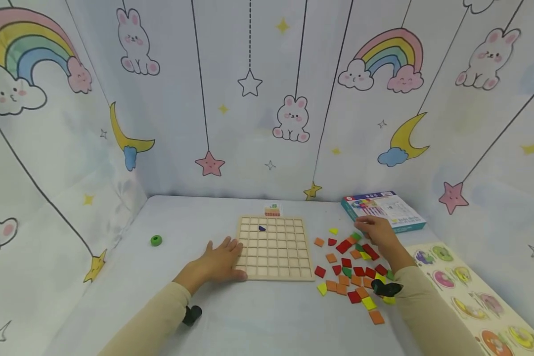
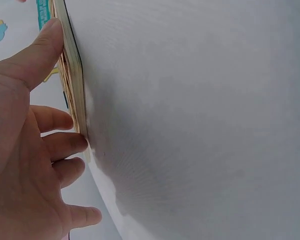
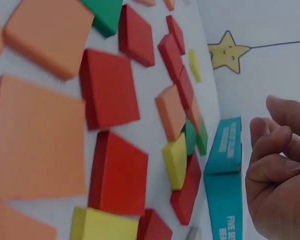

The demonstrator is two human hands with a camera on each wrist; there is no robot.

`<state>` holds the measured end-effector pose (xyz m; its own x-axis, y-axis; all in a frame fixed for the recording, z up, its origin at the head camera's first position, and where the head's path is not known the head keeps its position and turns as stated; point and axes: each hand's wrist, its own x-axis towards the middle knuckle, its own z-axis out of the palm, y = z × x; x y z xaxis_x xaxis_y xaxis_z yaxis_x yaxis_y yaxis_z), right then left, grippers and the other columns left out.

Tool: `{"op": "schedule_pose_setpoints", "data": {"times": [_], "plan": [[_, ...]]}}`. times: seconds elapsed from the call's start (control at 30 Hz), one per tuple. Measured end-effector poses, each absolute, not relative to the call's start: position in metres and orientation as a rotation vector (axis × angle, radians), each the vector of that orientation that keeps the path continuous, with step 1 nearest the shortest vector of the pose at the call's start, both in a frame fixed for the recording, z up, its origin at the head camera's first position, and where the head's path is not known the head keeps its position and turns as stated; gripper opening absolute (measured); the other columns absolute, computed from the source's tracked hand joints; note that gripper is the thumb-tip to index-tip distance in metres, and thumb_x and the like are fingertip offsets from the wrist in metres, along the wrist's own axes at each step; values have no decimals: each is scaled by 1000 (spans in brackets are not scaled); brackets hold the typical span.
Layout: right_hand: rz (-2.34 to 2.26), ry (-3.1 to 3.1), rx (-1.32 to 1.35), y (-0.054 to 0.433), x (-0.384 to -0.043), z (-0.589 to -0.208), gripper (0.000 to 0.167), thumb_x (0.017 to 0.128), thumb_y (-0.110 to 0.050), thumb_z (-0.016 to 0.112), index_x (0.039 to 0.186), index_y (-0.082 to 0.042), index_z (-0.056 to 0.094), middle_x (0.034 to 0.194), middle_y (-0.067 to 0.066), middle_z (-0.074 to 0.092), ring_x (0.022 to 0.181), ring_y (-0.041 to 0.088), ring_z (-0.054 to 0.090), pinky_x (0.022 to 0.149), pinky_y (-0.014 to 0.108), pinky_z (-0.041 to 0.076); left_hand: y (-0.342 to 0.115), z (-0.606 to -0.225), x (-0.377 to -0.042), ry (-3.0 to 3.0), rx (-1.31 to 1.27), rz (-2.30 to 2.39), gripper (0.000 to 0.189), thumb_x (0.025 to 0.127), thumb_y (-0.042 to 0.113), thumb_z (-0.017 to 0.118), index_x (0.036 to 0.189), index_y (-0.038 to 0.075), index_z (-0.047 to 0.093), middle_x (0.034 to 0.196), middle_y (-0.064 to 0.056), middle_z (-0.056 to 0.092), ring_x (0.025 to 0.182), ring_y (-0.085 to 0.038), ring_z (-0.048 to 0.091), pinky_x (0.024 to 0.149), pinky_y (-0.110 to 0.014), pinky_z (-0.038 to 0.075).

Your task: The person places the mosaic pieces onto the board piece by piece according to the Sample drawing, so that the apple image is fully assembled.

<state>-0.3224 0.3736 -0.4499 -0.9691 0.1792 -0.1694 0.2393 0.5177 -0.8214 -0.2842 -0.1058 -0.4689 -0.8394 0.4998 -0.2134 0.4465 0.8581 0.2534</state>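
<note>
Rabbit-printed cloth (image 1: 173,113) backs the table (image 1: 258,316). Lower centre, pushing by the spread left hand (image 1: 218,260) could skew the gridded board (image 1: 275,255); at right, a dragging sleeve (image 1: 427,311) could scatter tiles (image 1: 359,271) near the curled right hand (image 1: 379,235), contents unclear.

tiles (image 1: 359,271): red, orange, yellow, green | board (image 1: 275,250): pale, gridded
</note>
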Motion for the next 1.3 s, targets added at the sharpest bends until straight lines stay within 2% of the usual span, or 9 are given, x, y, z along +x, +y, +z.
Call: {"op": "schedule_pose_setpoints", "data": {"times": [0.17,0.37,0.67,0.97,1.13,1.3], "plan": [[-1302,2709,416,384,-322,-459,44,103,-31,61,138,-3,58,123,21,58,105,34,51,84,38,49,-106,-467,-284,2763,712,283,94,91,62,65,158,4,35,166,-17,28,156,-37,17,116,-76,14],[-1129,2745,404,383,-315,-463,34,99,-22,67,124,1,65,122,23,62,108,37,55,94,48,51,-105,-468,-283,2749,721,297,94,91,62,65,158,4,35,166,-18,28,156,-38,17,115,-76,14],[-984,2775,338,375,-311,-462,29,92,-24,76,109,0,70,104,17,65,94,31,56,76,36,52,-105,-466,-286,2760,717,278,94,91,62,66,158,3,34,166,-18,27,156,-38,16,116,-76,15],[-951,2804,322,376,-317,-464,22,92,-21,77,97,-3,65,96,13,61,88,28,55,72,34,46,-105,-467,-289,2755,719,279,96,91,63,65,158,2,34,166,-18,26,156,-37,16,116,-74,15],[-957,2822,288,375,-316,-464,19,94,-19,73,98,-4,64,98,13,62,84,25,56,66,31,47,-104,-466,-289,2755,710,276,96,91,63,65,158,1,34,166,-18,26,156,-37,16,117,-74,16],[-1137,2738,324,374,-314,-465,25,99,-25,67,108,-3,62,94,11,65,79,24,59,66,30,50,-105,-467,-285,2751,697,282,96,90,62,67,157,1,35,166,-18,27,156,-37,17,117,-74,16]]}}
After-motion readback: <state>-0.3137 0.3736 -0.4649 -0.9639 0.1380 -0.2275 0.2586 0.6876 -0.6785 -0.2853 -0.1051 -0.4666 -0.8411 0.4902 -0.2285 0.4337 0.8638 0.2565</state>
